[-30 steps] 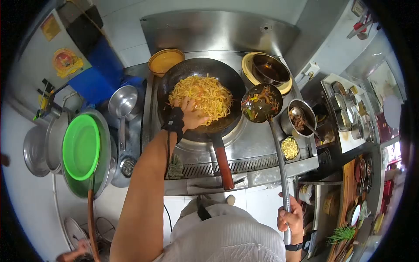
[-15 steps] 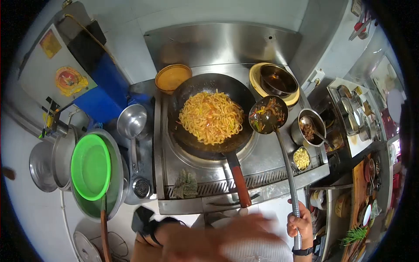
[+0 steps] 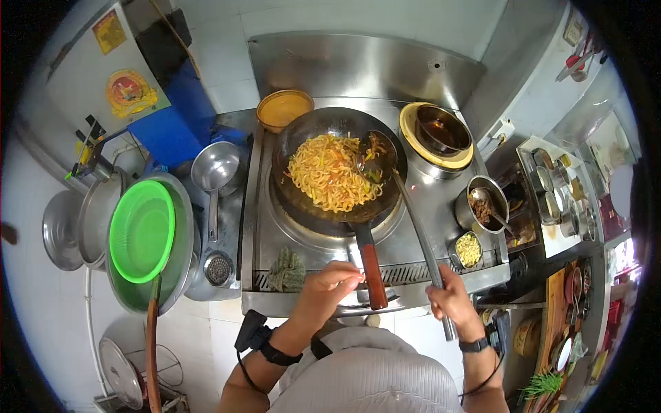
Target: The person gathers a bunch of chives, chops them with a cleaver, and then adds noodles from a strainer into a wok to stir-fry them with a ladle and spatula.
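In the head view, a black wok point(image 3: 289, 186) of fried noodles point(image 3: 327, 172) with red and green bits sits on the stove burner. My right hand point(image 3: 449, 296) is wrapped round the long metal handle of a ladle point(image 3: 420, 230). The ladle's bowl lies tilted inside the wok, against the right side of the noodles. My left hand point(image 3: 327, 292) is just left of the wok's red-brown handle point(image 3: 372, 275), apart from it, fingers loosely bent and holding nothing. A folded cloth point(image 3: 286, 270) lies on the stove edge beyond that hand.
Right of the wok stand a dark pot point(image 3: 443, 129) on a yellow board, a steel pot point(image 3: 467, 213) with a spoon, and a small cup of chopped garlic-like bits point(image 3: 469, 250). A brown bowl point(image 3: 284, 109) stands behind. At left are a green basin point(image 3: 141, 230) and a steel ladle point(image 3: 216, 165).
The ladle's bowl has moved left from beside the wok into it, onto the noodles. My left hand has moved from a blur across the front to beside the wok handle.
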Available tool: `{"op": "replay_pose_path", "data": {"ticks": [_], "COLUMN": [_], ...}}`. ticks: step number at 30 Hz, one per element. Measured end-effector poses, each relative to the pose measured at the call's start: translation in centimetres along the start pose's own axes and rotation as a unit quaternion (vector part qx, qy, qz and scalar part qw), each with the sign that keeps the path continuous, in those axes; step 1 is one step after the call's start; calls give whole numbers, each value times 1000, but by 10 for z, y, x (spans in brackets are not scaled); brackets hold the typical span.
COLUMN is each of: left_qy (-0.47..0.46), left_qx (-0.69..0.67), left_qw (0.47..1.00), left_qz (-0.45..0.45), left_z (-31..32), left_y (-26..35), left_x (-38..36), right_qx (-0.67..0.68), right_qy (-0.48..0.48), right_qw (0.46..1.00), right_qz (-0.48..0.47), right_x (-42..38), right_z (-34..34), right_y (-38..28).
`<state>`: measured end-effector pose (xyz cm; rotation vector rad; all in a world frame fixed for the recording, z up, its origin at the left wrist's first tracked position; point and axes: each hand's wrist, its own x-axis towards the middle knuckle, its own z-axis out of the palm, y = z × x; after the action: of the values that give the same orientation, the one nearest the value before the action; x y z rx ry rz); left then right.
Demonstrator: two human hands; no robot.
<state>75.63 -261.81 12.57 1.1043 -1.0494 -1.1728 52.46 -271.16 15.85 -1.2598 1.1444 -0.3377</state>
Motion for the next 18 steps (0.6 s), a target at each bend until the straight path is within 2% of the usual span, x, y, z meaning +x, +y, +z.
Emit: {"op": "replay_pose_path", "data": {"ticks": [1,2,4,5,7,9,11,12,13,14,15,16,18], "left_qy": [53,56,135,140,223,203,152,119,123,81,39,65,57], "left_qx": [2,2,27,24,-81,-70,-185,-179,-183,-233,-280,-370,-368], "left_qw": [997,997,976,976,953,955,941,947,947,942,934,900,901], "left_qz": [-61,-58,-168,-166,-188,-207,-238,-237,-234,-227,-220,-223,-222], "left_z": [1,1,-2,0,6,22,41,47,50,52,54,58,60], "left_y": [-14,-25,-47,-62,-86,-74,-75,-88,-100,-110,-111,-111,-123], "left_x": [-4,-9,-17,-19,-18,-13,-6,-2,2,6,9,11,17], "right_qx": [-1,-41,-85,-136,-189,-268,-303,-236,-165,-104,-108,-35,93], "right_qy": [-1,12,21,41,60,57,60,28,-6,-33,-36,-84,-158], "right_qw": [1000,999,995,988,977,960,949,971,983,985,985,981,957], "right_qz": [-3,-20,-39,-57,-76,-53,-64,10,86,135,133,170,227], "right_x": [7,13,29,37,58,80,93,93,92,82,76,72,70], "right_z": [-3,-5,-11,-15,-23,-33,-35,-29,-20,-8,-2,1,13], "right_y": [-2,-4,-9,-12,-19,-23,-20,-19,-20,-31,-37,-43,-50]}}
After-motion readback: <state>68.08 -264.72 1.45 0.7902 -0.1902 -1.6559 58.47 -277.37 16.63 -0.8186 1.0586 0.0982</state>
